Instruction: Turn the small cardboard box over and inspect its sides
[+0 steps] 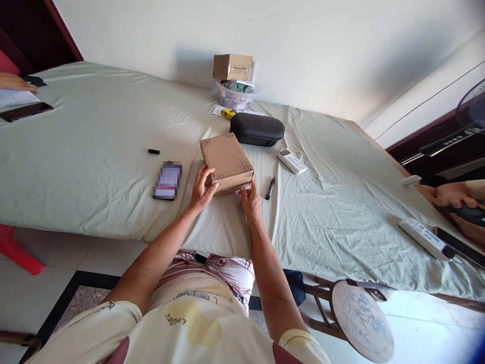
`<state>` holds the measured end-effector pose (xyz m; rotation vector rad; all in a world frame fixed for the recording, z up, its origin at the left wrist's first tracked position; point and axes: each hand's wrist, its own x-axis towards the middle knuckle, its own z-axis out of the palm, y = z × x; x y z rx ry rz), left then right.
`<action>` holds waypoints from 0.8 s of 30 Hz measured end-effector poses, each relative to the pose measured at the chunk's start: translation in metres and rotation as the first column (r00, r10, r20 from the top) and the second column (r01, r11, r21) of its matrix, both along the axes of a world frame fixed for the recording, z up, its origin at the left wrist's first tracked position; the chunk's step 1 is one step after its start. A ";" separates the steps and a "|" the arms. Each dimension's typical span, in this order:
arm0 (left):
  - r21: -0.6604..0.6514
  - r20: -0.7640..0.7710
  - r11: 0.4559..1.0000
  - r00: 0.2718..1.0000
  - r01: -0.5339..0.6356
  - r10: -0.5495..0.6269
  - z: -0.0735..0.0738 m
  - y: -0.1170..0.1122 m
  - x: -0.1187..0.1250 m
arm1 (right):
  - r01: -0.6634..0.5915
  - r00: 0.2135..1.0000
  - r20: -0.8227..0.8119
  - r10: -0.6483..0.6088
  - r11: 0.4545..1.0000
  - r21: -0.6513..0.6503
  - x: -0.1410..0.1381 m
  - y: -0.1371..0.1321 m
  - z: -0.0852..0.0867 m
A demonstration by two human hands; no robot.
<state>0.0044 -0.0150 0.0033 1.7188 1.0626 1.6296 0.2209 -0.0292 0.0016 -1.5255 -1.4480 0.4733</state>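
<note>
A brown cardboard box with printed flower corners lies on the pale green sheet. My left hand grips the box's near left corner, fingers curled against its side. My right hand presses on the near right corner with fingers bent against the front face. A black marker lies just right of my right hand. A phone lies to the left of my left hand.
Behind the box sit a black oval case, a white remote, a plastic tub with a small carton on top. A marker cap lies left. Other people's hands show at far left and far right.
</note>
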 end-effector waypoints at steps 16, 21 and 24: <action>-0.027 -0.296 0.970 0.929 -0.241 0.223 -0.005 0.004 0.002 | 0.043 0.988 -0.152 0.003 0.954 0.296 -0.004 -0.009 0.020; -0.021 -0.371 0.956 0.890 -0.293 0.265 -0.002 0.002 0.003 | -0.058 0.990 -0.108 0.093 0.957 0.285 -0.007 -0.008 0.016; -0.060 -0.400 0.946 0.876 -0.319 0.270 -0.003 0.002 0.003 | -0.098 0.986 -0.103 0.132 0.954 0.282 -0.008 -0.007 0.012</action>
